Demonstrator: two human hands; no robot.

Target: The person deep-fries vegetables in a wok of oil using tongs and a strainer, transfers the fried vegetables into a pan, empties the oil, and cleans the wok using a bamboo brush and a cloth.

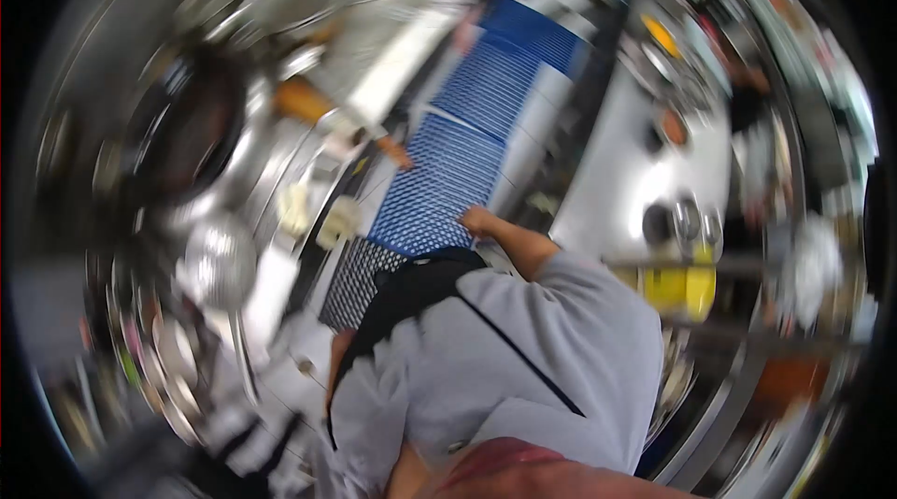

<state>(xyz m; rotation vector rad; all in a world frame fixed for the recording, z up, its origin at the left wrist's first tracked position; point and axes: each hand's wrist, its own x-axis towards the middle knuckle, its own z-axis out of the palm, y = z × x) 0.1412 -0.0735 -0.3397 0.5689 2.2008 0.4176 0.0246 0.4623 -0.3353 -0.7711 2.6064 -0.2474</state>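
Note:
My right hand [476,220] hangs in front of my dark apron [411,298], above the blue slatted floor mat [447,167]. Its fingers look curled in, and nothing shows in them, though the picture is smeared. Of my left arm [338,359] only a strip of skin shows at the apron's edge; the hand itself is out of sight. Left of the mat, a wooden handle [392,151] sticks out over the floor from the steel counter. A large round perforated strainer [220,261] with a long handle lies near that counter's edge.
A dark wok [187,130] sits on the left range. Pale cloths [338,221] are by the counter edge. On the right stands a steel worktable [621,158] with bowls and a yellow container [677,292]. A black mat [360,279] adjoins the blue one.

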